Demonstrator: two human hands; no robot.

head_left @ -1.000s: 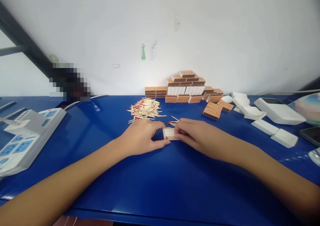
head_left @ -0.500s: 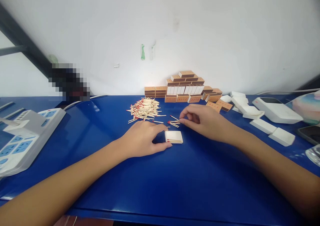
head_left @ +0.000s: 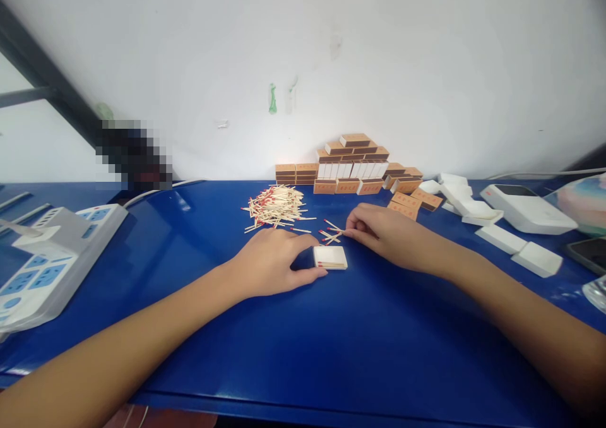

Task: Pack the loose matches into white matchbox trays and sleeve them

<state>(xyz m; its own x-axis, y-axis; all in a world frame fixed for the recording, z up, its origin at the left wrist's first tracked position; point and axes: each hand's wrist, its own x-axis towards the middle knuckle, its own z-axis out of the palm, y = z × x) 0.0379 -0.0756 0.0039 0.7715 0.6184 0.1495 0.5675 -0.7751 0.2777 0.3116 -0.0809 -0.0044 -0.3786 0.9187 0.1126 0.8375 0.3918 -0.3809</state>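
Observation:
My left hand (head_left: 272,262) grips the left end of a small white matchbox tray (head_left: 337,254) between thumb and fingers, steadying it on the table. A few red-tipped matches lie along the near side inside this tray. Just behind and to the right, my right hand (head_left: 381,229) pinches the plain end of a match (head_left: 336,227) with thumb and forefinger. Other loose matches lie crossed beneath and beside it, so how many are in the pinch is hard to make out. A large heap of matches (head_left: 277,206) spreads beyond my left hand.
Brown matchboxes (head_left: 353,153) are stacked against the wall, with flat-lying boxes (head_left: 404,206) nearby. White empty trays (head_left: 502,238) lie to the right, near a white device (head_left: 528,208). A power strip (head_left: 52,270) stands at the left of the blue table (head_left: 303,352).
My right thumb and forefinger have closed on a match end, and the small group of matches has shifted and fanned apart slightly. My left hand stays on the tray.

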